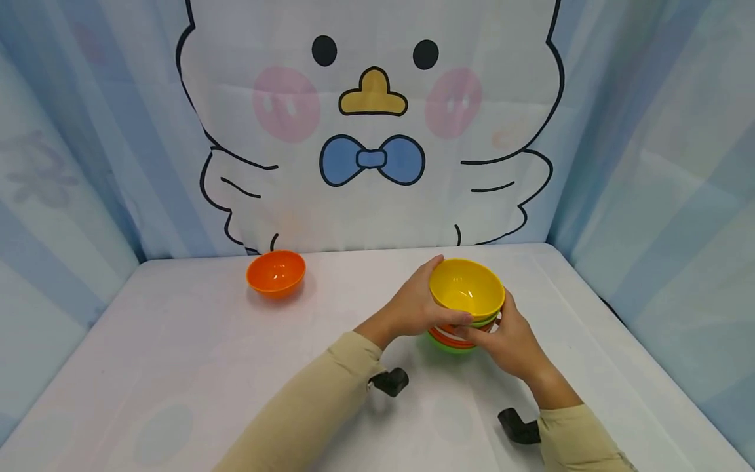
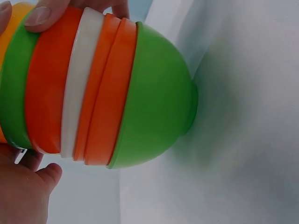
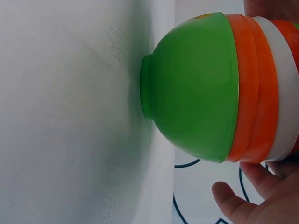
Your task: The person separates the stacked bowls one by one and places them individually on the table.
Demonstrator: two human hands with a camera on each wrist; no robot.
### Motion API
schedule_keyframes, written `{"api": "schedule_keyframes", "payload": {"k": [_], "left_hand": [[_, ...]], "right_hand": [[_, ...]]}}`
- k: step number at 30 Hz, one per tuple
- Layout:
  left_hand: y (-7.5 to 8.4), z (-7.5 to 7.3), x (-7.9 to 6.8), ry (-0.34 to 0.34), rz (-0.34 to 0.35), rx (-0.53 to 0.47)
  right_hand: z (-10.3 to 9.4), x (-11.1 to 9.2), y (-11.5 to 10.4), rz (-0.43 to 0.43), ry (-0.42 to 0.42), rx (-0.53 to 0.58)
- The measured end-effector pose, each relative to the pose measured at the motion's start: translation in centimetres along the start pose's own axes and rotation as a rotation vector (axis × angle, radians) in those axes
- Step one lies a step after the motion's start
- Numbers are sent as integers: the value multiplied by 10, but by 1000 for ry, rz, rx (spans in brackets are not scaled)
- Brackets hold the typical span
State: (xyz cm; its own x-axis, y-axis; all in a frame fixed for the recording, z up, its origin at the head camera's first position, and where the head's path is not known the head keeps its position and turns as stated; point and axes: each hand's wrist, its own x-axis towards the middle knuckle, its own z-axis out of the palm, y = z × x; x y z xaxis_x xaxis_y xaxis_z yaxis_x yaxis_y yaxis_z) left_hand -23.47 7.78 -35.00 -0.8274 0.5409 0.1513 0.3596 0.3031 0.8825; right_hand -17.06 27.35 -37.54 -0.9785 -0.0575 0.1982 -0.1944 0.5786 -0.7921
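Note:
Between my hands stands a stack of several nested bowls, the topmost a yellow bowl (image 1: pixel 466 288) with its mouth up. Below the yellow one come a green bowl (image 2: pixel 17 88), a red-orange bowl (image 2: pixel 49 88), a white bowl (image 2: pixel 81 84), orange bowls (image 3: pixel 261 88) and a green bottom bowl (image 3: pixel 196 88). My left hand (image 1: pixel 415 305) grips the upper part of the stack from the left, its thumb across the front. From the right, my right hand (image 1: pixel 513 341) holds it too, thumb in front. Whether the bottom bowl's foot touches the table is hard to tell.
A single orange bowl (image 1: pixel 276 275) sits upright at the back left of the white-covered table (image 1: pixel 194 367). Behind it hangs a cloth printed with a cartoon figure (image 1: pixel 371 216). Black wrist mounts (image 1: pixel 392 382) jut out near both sleeves.

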Motion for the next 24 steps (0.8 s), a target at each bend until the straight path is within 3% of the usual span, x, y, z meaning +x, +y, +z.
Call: {"api": "schedule_keyframes", "payload": {"k": [6,11,19,24], "left_hand": [[3,-1,-1,7,4,-8],[7,-5,-2,77,35,-16],[9,-32,-7,222,82,-48],[1,-50,-8,292,59,-55]], "right_hand": [[-2,0,-3,13,0,-13],[-2,-1,-6,29,-7,-17],[-2,-1,-4,45,-14,-39],[-2,0,-4,55,-16,-46]]}}
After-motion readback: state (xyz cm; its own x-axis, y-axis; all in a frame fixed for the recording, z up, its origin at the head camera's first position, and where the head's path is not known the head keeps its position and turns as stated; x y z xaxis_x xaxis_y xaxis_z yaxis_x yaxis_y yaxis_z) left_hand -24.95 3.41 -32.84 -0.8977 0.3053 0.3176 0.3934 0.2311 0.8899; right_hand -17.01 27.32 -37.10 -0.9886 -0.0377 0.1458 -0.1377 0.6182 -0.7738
